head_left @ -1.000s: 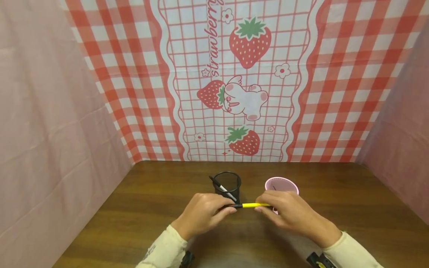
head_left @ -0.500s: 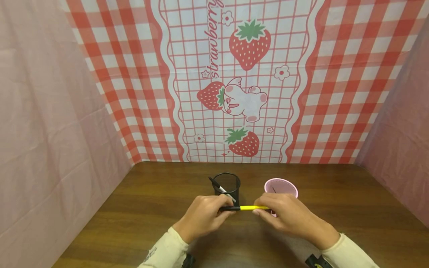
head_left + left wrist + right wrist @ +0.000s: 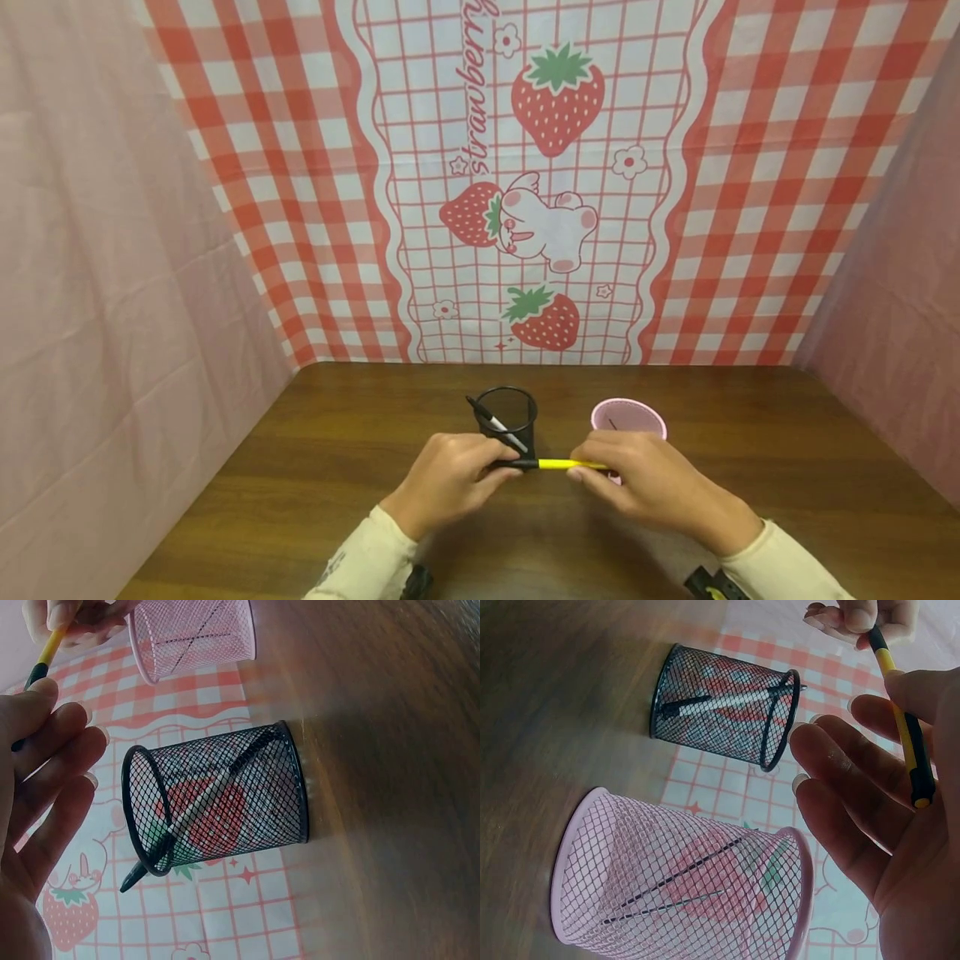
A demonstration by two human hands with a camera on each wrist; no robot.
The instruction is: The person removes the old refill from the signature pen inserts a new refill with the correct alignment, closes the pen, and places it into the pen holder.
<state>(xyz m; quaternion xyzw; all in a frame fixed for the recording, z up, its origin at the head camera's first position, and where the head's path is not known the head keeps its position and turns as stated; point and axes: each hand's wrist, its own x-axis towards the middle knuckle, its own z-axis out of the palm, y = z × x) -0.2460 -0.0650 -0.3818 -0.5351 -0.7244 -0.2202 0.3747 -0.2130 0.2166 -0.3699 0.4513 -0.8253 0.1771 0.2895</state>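
A yellow pen (image 3: 556, 464) with a black end lies level between my two hands in the head view. The left hand (image 3: 459, 479) pinches its black end (image 3: 36, 675) between thumb and fingers. My right hand (image 3: 647, 479) grips the yellow barrel (image 3: 904, 729), thumb on top, other fingers extended below. Just beyond the left hand stands a black mesh pen cup (image 3: 508, 400), with a black-and-white pen (image 3: 498, 425) leaning inside it and poking over the rim. Partly hidden behind the right hand is a pink mesh pen cup (image 3: 628, 410).
Thin dark lines show through the mesh of the pink cup (image 3: 682, 877). Both cups stand on a brown wooden table (image 3: 360, 433). A red-and-white strawberry cloth (image 3: 551, 325) hangs behind it, and pale pink curtains (image 3: 135, 292) flank both sides.
Both hands keep hold of the yellow pen, which dips slightly and rises again. The left hand shifts a little leftward, and slightly more of the black end shows than one second ago.
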